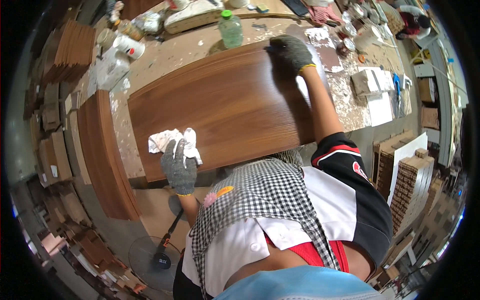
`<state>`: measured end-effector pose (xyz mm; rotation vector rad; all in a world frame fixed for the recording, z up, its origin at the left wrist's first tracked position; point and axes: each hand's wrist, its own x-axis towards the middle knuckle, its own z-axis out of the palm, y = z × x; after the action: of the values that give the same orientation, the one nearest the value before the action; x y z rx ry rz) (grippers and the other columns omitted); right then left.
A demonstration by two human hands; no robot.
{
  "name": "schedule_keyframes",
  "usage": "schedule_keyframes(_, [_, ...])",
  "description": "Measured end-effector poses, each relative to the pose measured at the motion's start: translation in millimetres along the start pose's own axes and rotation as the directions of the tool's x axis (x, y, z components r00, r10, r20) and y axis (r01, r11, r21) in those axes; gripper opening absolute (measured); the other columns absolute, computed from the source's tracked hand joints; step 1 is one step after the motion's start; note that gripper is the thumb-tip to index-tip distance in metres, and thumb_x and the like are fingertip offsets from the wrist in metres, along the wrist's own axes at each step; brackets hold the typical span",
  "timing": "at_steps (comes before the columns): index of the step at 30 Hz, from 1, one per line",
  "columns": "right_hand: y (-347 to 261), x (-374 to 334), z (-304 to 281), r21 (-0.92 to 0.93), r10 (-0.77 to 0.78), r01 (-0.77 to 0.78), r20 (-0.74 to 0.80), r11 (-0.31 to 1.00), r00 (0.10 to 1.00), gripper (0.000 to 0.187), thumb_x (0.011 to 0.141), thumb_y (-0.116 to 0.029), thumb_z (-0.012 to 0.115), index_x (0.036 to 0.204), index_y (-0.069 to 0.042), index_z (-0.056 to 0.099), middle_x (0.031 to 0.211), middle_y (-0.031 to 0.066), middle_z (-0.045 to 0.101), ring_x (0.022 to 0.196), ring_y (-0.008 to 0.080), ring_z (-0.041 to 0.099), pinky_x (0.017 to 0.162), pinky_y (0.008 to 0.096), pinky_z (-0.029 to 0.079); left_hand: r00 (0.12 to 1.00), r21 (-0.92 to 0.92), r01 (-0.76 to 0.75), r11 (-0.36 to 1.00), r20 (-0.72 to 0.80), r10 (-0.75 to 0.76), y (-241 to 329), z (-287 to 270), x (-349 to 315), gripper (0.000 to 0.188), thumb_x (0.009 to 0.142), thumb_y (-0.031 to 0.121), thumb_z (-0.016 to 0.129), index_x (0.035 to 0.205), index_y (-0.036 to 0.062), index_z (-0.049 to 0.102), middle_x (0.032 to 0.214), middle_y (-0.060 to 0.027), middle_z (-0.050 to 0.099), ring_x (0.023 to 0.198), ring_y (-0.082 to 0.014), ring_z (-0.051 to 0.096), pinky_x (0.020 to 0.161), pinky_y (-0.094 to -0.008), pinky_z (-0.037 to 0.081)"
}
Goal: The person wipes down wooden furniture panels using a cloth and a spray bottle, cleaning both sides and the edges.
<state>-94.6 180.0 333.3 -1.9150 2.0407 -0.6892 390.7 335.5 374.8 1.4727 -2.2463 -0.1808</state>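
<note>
My left hand, gloved grey, presses a crumpled white rag flat against the near edge of the brown wood-grain panel, fingers clenched on the cloth; my right hand, also gloved, grips the panel's far corner at one o'clock; the panel lies across the spattered workbench; a green-capped plastic bottle stands at twelve o'clock; a second brown board leans at nine o'clock.
</note>
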Motion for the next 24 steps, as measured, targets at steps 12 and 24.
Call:
schedule_keyframes(12, [-177, 67, 129, 0.184, -0.372, 0.335, 0.233, 0.924, 0.899, 0.031, 0.09, -0.034, 0.068, 0.113, -0.015, 0.077, 0.117, 0.0117, 0.074, 0.11, 0.0318, 0.069, 0.097, 0.0404, 0.053, 0.99, -0.091, -0.135, 0.987, -0.062, 0.13, -42, 12, -2, 0.042, 0.085, 0.042, 0.067, 0.117, 0.0169, 0.074, 0.127, -0.0052, 0.066, 0.12, -0.0331, 0.054, 0.104, -0.0539, 0.04])
schedule_keyframes(24, [-410, 112, 287, 0.211, -0.577, 0.54, 0.21, 0.815, 0.79, 0.032, 0.095, -0.033, 0.062, 0.117, -0.013, 0.074, 0.12, 0.0151, 0.071, 0.113, 0.0364, 0.065, 0.096, 0.0455, 0.052, 0.992, -0.304, -0.123, 0.945, 0.003, 0.13, -52, 2, 2, 0.04, 0.082, 0.025, 0.068, 0.118, 0.0078, 0.071, 0.124, -0.0159, 0.063, 0.122, -0.0417, 0.052, 0.115, -0.0618, 0.029])
